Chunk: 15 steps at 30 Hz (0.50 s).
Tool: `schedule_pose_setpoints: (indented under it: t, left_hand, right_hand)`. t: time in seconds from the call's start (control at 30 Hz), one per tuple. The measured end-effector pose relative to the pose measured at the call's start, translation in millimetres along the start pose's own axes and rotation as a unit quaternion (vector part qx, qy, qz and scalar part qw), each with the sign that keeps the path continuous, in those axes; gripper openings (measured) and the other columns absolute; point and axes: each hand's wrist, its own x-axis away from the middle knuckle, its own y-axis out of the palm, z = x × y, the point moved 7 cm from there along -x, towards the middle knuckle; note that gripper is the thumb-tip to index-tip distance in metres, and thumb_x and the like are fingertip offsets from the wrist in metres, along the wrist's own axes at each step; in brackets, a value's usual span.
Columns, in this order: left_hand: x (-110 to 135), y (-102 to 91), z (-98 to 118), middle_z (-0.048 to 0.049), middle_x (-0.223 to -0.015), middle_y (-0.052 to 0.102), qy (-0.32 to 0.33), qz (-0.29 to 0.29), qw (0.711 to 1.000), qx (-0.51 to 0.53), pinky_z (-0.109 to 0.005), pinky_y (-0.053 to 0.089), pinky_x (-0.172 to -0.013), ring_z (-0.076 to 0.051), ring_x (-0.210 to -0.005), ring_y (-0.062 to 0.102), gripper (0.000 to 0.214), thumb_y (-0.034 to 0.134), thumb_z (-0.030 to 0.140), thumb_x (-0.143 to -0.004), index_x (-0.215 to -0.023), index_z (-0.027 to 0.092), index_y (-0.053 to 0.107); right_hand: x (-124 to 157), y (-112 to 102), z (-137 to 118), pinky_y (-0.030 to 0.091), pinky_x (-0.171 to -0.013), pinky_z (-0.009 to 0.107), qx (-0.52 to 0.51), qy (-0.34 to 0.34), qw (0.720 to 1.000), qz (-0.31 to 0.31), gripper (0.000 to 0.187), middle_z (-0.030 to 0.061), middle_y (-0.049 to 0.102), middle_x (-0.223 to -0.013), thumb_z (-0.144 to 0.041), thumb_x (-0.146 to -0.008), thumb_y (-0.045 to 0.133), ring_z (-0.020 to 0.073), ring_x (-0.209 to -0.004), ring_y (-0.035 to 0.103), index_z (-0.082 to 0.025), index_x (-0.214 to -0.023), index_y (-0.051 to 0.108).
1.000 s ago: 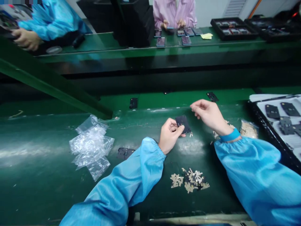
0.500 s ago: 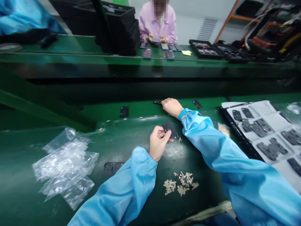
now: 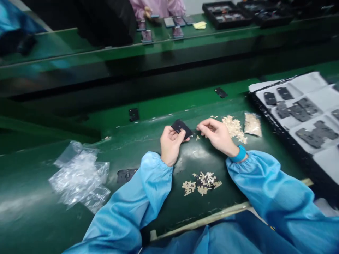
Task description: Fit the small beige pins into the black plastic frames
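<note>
My left hand (image 3: 171, 143) grips a thin black phone part (image 3: 182, 128) between thumb and fingers, tilted above the green bench. To its right, my right hand (image 3: 215, 135) is closed in a pinch, apart from the black part. Whatever its fingertips hold, if anything, is too small to make out. Just below those fingertips lies a small pale strip (image 3: 197, 138). Beside the right hand is a heap of pale beige pieces (image 3: 233, 127). Nearer me lies another pile of small pale and dark pieces (image 3: 203, 183).
Clear plastic bags (image 3: 79, 176) lie at left, near a black frame (image 3: 126, 175) partly under my sleeve. A filled bag (image 3: 252, 124) and a tray of black parts (image 3: 262, 106) stand right. Two black parts (image 3: 220, 92) lie on the far strip. Across, a person in pink sits behind phones (image 3: 147, 36).
My right hand has come back from the far strip to beside my left hand. The black part at its fingers no longer shows there. My view has tipped downward.
</note>
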Motion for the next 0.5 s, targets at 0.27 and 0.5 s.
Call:
schedule_pose_setpoints:
  t: [0.27, 0.5]
  left_hand:
    - [2.9, 6.0, 1.2, 0.0021, -0.084, 0.064, 0.015, -0.049, 0.997, -0.061, -0.024, 0.063, -0.067, -0.010, -0.071, 0.069, 0.036, 0.085, 0.037, -0.076, -0.092, 0.016, 0.059]
    - [5.5, 5.9, 2.5, 0.0023, -0.083, 0.067, 0.020, -0.056, 0.992, -0.114, -0.028, 0.065, -0.069, -0.012, -0.070, 0.071, 0.035, 0.084, 0.038, -0.077, -0.091, 0.018, 0.059]
  right_hand:
    - [17.2, 18.9, 20.7, 0.048, -0.055, 0.026, -0.238, 0.106, 0.963, -0.070, 0.031, -0.0020, 0.063, -0.070, -0.047, -0.089, 0.073, 0.0100, -0.055, 0.057, -0.018, -0.088, 0.062]
    - [15.4, 18.3, 21.0, 0.043, -0.052, 0.025, -0.250, 0.116, 0.956, -0.100, 0.023, -0.0045, 0.058, -0.064, -0.038, -0.090, 0.070, 0.0091, -0.052, 0.053, -0.019, -0.084, 0.059]
